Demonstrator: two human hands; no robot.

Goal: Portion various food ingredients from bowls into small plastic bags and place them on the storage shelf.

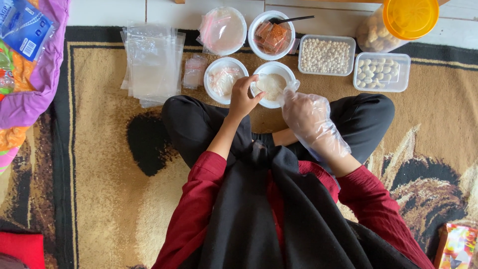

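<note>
Head view looks straight down on a person sitting cross-legged on a patterned rug, with everything fanned out at twelve o'clock so both arms reach it without shifting. Largest is the stack of clear bags at eleven o'clock, laid flat and set aside from the food. At one o'clock lies a tipped jar with a yellow lid, and below it two clear trays, one of round pale balls, one of paler lumps. Four white bowls cluster at twelve: one holds reddish packets and a spoon.

The nearest bowl, just past the knees, holds a pale powdery mound. The right hand wears a loose plastic glove, probably to keep the food clean, and hovers at the bowl's three o'clock rim; through the crumpled film I cannot tell its grip. The bare left hand sits at the nine o'clock rim, fingers pinched narrow on what may be a small clear bag.
</note>
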